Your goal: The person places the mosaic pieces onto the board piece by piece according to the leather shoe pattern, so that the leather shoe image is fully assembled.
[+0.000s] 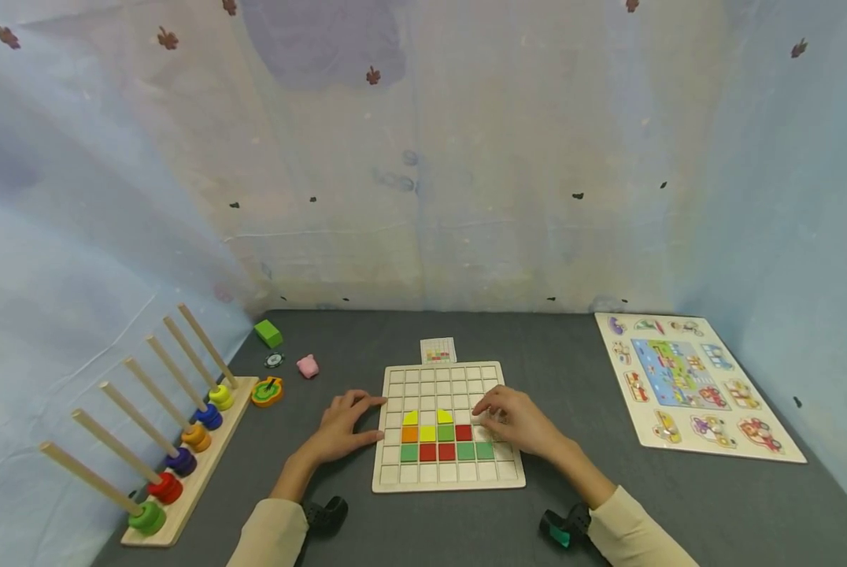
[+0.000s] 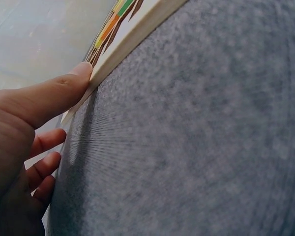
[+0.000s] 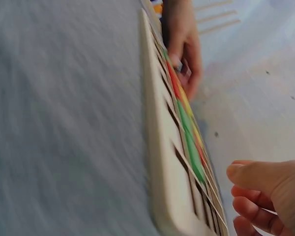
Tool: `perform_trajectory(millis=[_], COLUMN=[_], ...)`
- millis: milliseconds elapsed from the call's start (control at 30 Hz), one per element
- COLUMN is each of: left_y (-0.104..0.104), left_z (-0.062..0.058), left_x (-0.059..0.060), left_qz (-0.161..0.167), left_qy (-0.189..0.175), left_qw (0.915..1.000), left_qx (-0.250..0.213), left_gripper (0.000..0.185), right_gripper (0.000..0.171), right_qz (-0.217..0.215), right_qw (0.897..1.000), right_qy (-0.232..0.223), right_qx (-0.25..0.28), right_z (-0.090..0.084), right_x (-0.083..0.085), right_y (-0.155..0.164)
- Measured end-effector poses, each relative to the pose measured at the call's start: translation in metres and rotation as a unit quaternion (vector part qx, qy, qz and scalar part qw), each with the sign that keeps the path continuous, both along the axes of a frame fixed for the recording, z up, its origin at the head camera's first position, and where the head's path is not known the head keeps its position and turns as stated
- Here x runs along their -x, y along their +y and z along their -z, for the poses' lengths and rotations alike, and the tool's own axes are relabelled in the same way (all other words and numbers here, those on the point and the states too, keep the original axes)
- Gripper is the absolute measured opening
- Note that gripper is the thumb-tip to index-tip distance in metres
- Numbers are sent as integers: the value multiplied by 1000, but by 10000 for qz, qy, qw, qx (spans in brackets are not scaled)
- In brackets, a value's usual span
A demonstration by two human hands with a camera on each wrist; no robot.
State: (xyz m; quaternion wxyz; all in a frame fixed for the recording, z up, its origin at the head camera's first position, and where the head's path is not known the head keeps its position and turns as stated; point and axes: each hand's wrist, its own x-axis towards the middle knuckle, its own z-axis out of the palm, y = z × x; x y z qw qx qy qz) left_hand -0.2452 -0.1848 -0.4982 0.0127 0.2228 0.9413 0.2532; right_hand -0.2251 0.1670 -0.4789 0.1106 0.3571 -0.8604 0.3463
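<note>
A pale wooden grid board [image 1: 449, 478] lies flat on the dark table. Coloured tiles fill some cells: a bottom row of green, red and green, a row above with an orange tile [image 1: 410, 434] and a red tile [image 1: 463, 432], and two yellow pieces with cut corners on top. My left hand [image 1: 340, 428] touches the board's left edge with thumb and forefinger; its thumb [image 2: 73, 86] shows against that edge in the left wrist view. Over the right part of the board is my right hand [image 1: 514, 421], fingers loosely bent, no piece visible in them.
A small pattern card [image 1: 438, 350] lies behind the board. At left stand a peg rack [image 1: 204, 465] with coloured rings, a green block [image 1: 268, 334], a pink pig figure [image 1: 308, 366], a dark chip [image 1: 274, 360] and an orange-green toy [image 1: 267, 391]. A picture puzzle board [image 1: 650, 429] lies right.
</note>
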Motion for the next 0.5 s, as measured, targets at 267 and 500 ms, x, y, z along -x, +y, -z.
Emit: perform_trajectory(millis=[267, 500], left_y=[0, 0], left_z=[0, -1], left_x=[0, 0], left_qz=[-3, -1], left_qy=[26, -31], left_qw=[10000, 10000], left_qx=[-53, -23], left_gripper=[59, 60], right_gripper=[19, 23], right_qz=[629, 570], right_qw=[9979, 9962], right_qy=[-36, -366], right_qx=[-172, -554], right_z=[-4, -5], right_x=[3, -1], right_y=[40, 62])
